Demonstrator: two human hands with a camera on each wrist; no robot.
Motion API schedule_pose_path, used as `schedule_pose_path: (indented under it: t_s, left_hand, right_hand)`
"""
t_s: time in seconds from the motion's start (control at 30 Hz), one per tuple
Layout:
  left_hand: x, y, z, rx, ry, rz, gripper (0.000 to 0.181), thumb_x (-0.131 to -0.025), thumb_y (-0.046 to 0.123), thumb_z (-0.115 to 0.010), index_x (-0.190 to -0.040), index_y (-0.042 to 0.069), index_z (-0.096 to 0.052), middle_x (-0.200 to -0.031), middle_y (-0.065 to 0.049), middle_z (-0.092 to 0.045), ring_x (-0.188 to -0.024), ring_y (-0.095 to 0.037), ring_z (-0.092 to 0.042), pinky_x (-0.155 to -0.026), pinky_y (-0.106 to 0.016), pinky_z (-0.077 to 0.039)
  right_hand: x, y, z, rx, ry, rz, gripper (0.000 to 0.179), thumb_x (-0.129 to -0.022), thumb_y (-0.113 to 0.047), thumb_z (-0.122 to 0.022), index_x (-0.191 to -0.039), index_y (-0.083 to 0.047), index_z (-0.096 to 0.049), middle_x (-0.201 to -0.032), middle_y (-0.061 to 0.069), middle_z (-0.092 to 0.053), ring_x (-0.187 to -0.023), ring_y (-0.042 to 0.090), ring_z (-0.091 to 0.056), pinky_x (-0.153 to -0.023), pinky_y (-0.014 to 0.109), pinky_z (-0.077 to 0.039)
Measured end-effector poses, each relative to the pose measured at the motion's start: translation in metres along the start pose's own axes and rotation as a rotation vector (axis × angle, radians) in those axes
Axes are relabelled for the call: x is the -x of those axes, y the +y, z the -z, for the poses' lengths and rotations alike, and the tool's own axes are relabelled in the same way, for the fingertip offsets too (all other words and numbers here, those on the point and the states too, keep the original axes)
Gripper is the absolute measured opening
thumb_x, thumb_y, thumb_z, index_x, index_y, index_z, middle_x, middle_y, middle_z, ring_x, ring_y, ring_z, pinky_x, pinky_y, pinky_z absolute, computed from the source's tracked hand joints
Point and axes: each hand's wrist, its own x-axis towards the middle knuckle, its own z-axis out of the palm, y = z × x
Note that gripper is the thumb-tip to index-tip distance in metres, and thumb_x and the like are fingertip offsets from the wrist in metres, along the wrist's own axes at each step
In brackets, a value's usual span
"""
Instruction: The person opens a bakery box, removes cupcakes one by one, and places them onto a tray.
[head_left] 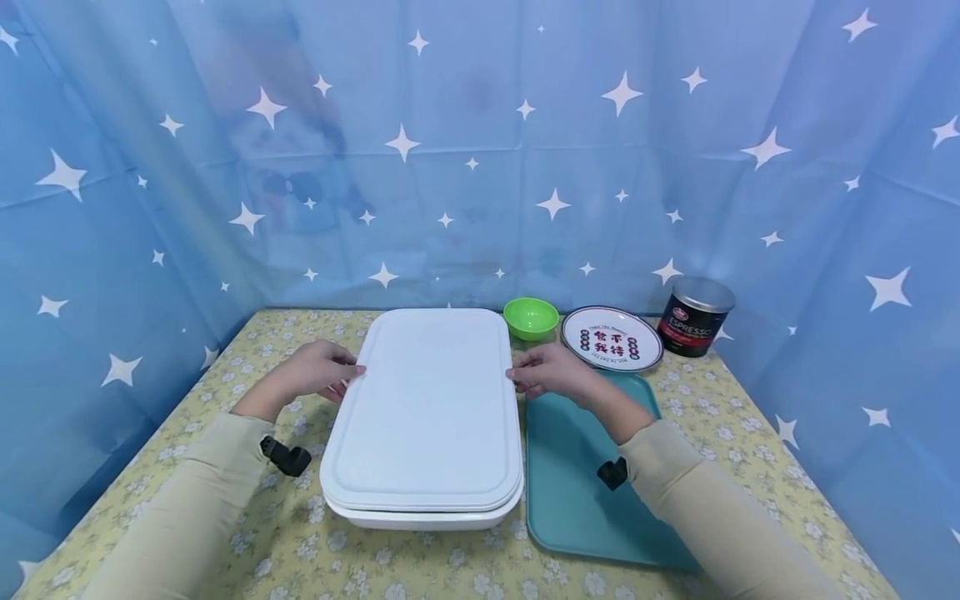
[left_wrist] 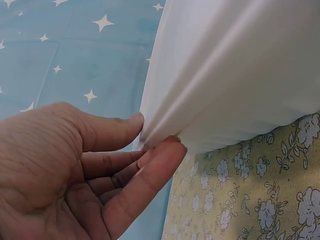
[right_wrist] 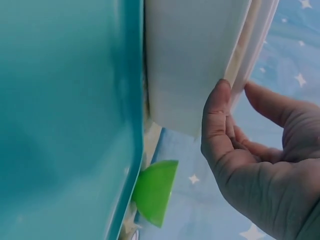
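Note:
A white rectangular box stands on the table with a flat white lid over its top. My left hand pinches the lid's left edge between thumb and fingers, toward the far end. On the opposite side my right hand pinches the right edge, thumb on top and fingers beneath. A narrow gap shows between lid and box wall in the right wrist view. The box's inside is hidden under the lid.
Right of the box lies a teal tray, partly under my right forearm. Behind it are a green bowl, a white plate with printed characters and a black espresso can. A flowered cloth covers the table; blue star curtains surround it.

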Motion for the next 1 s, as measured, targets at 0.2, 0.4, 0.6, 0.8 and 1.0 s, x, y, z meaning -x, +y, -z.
schedule_pose_path:
  t_s: [0.2,0.4,0.6,0.8,1.0]
  left_hand:
    - [0.006,0.0,0.005,0.041,-0.014,-0.013,0.04,-0.103,0.023,-0.059,-0.128,-0.007,-0.06,-0.097,-0.014,-0.069,-0.082,-0.024,-0.07,-0.073,-0.043,-0.059]
    - [0.014,0.002,0.015,0.054,0.018,-0.021,0.042,-0.103,0.024,-0.059,-0.132,-0.006,-0.056,-0.101,-0.016,-0.067,-0.084,-0.025,-0.07,-0.074,-0.044,-0.059]
    - [0.023,0.002,0.031,0.047,0.034,-0.015,0.043,-0.104,0.023,-0.058,-0.134,-0.007,-0.055,-0.104,-0.017,-0.067,-0.085,-0.026,-0.07,-0.072,-0.04,-0.06]
    - [0.033,0.003,0.05,-0.002,0.044,0.007,0.046,-0.104,0.022,-0.057,-0.138,-0.009,-0.052,-0.106,-0.018,-0.068,-0.087,-0.025,-0.07,-0.073,-0.041,-0.06]
    - [0.04,-0.006,0.071,-0.012,0.043,0.02,0.047,-0.105,0.023,-0.056,-0.138,-0.01,-0.051,-0.109,-0.019,-0.066,-0.09,-0.026,-0.07,-0.074,-0.04,-0.059]
  right_hand:
    - [-0.001,-0.005,-0.003,-0.073,0.011,-0.019,0.034,-0.098,-0.02,-0.068,-0.121,0.005,-0.063,-0.108,0.017,-0.067,-0.09,0.025,-0.07,-0.092,0.054,-0.052]
    - [-0.003,-0.016,-0.008,-0.089,0.027,-0.002,0.038,-0.098,-0.02,-0.068,-0.126,0.005,-0.06,-0.109,0.017,-0.067,-0.091,0.025,-0.07,-0.094,0.052,-0.051]
    - [-0.008,-0.029,-0.016,-0.092,0.022,0.029,0.041,-0.098,-0.022,-0.067,-0.13,0.003,-0.059,-0.113,0.017,-0.066,-0.098,0.025,-0.069,-0.095,0.047,-0.052]
    - [-0.015,-0.044,-0.028,-0.101,0.009,0.062,0.041,-0.098,-0.022,-0.068,-0.13,0.002,-0.058,-0.113,0.017,-0.067,-0.103,0.031,-0.068,-0.097,0.049,-0.05]
    - [-0.032,-0.058,-0.044,-0.088,0.024,0.091,0.042,-0.097,-0.023,-0.069,-0.131,0.001,-0.06,-0.116,0.015,-0.067,-0.098,0.027,-0.07,-0.092,0.044,-0.054]
